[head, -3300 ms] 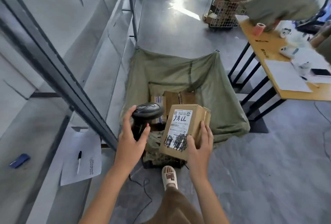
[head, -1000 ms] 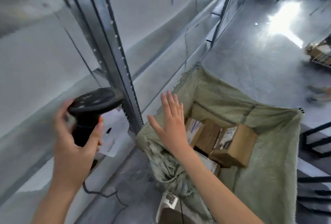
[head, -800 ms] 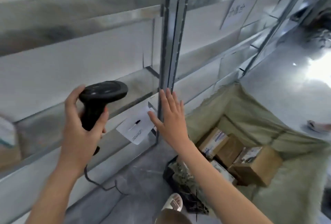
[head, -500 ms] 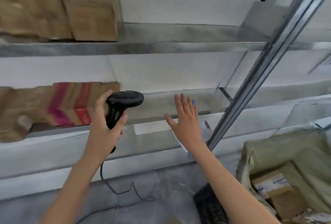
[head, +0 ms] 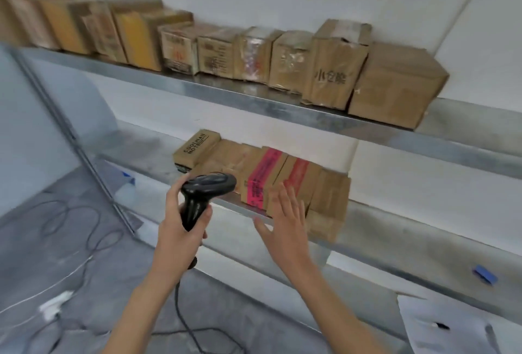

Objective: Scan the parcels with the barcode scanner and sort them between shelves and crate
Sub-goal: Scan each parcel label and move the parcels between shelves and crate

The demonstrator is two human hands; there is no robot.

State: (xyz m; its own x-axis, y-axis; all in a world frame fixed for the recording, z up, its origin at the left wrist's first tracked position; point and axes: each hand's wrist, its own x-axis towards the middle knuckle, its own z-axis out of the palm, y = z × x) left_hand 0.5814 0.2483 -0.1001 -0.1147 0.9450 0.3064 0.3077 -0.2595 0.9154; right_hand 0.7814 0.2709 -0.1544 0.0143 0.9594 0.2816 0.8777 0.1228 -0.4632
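The fingers of the right hand are straight and spread, holding nothing, raised just in front of the row of brown cardboard parcels with red and pink tape on the lower grey metal shelf. The left hand grips the handle of the black corded barcode scanner, its head pointing toward those boxes.

Three seconds ago the right hand held a labelled carton over the green fabric-lined crate; a second ago that carton lay in the crate with the others, and the view has since swung left from the crate to the shelving. That parcel therefore looks sorted, and the person now seems to be reaching for a shelved box, probably to scan it next.

The crate is out of view now. The longer row of brown cartons on the upper metal shelf blurs toward the left, so its labels are unreadable. Whether the fingertips touch the taped box cannot be told. A white sheet with a pen is cut off at the lower right.
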